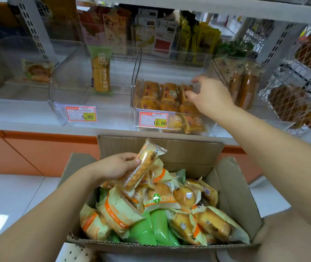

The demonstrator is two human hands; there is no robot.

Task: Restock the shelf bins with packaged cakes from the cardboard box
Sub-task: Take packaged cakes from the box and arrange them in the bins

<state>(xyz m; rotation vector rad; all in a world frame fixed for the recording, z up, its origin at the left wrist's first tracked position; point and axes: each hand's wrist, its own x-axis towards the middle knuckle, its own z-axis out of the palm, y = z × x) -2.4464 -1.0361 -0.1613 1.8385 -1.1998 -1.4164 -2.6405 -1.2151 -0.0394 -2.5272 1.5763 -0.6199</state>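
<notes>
My L hand [117, 166] grips waffle cake pkt [145, 165] over cardboard box [234, 193]; R hand [211, 97] fingers spread, in clear bin [169, 68].

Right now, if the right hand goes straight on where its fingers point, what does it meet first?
The right hand would probably meet the packaged cakes in the clear bin; depth is unclear.

The left hand [117, 167] grips a long waffle cake pack [147, 163], tilted, just above the packaged cakes [185, 220] heaped in the open cardboard box [236, 186] beneath it. The right hand [210, 97] reaches into a clear shelf bin [137, 72], fingers spread over the small orange cakes [151, 93] lying to its left.
</notes>
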